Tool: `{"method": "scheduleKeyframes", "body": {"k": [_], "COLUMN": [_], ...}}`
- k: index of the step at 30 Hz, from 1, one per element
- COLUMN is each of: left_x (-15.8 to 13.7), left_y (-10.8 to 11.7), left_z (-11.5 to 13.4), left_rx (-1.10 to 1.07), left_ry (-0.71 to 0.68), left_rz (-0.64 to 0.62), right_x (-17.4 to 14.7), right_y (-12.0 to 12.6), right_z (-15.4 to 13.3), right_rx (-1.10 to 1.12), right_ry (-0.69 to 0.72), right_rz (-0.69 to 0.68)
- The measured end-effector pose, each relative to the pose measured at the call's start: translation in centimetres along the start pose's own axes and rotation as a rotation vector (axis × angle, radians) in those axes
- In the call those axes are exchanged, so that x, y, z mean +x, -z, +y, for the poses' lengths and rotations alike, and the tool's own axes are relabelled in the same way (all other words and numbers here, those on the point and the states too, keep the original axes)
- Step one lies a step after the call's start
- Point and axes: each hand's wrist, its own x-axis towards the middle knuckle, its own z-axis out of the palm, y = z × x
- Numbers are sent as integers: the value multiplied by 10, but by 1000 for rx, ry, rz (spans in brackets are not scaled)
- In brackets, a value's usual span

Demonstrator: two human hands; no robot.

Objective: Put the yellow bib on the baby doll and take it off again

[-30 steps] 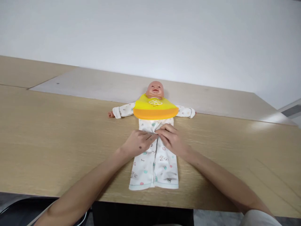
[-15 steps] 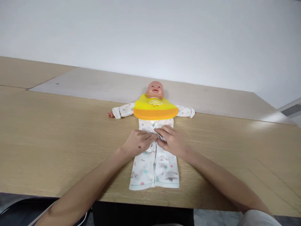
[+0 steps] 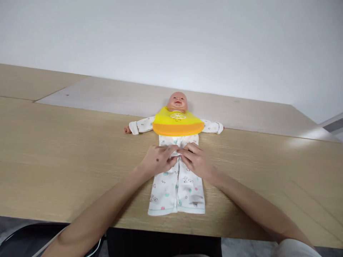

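Observation:
A baby doll (image 3: 178,101) lies on its back on the wooden table, head away from me and arms spread. It wears a white printed romper (image 3: 166,192), with a seam running down between the legs. Over its chest lies a yellow bib (image 3: 174,119) with an orange pocket edge and a citrus-slice print. My left hand (image 3: 160,159) and my right hand (image 3: 195,159) meet at the romper's middle, below the bib. Both pinch the cloth there, fingertips nearly touching. Whatever fastener may be between the fingertips is hidden.
The wooden table (image 3: 80,160) stretches to both sides, with a greyish panel (image 3: 120,93) along its back. Behind it rises a plain pale wall (image 3: 171,43). A black chair (image 3: 34,239) stands below the front edge at the left.
My left fingers have shifted and bent at the romper's middle, raising a small fold of cloth. My right fingers have closed in toward them. The doll and bib lie as before.

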Motion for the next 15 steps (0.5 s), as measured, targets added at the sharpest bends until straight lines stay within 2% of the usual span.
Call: {"method": "scheduleKeyframes", "body": {"k": [5, 11, 15], "left_x": [-3, -6, -6], "left_y": [-2, -6, -7], "left_z": [1, -1, -1], "left_rx": [11, -84, -60], "left_ry": [66, 67, 71], "left_rz": [-126, -68, -44], "right_x": [1, 1, -1], "right_y": [2, 4, 1], "right_z": [-1, -1, 1], "right_rx": [-16, -3, 43], "right_ry": [3, 10, -6], "right_rz": [-46, -84, -58]}}
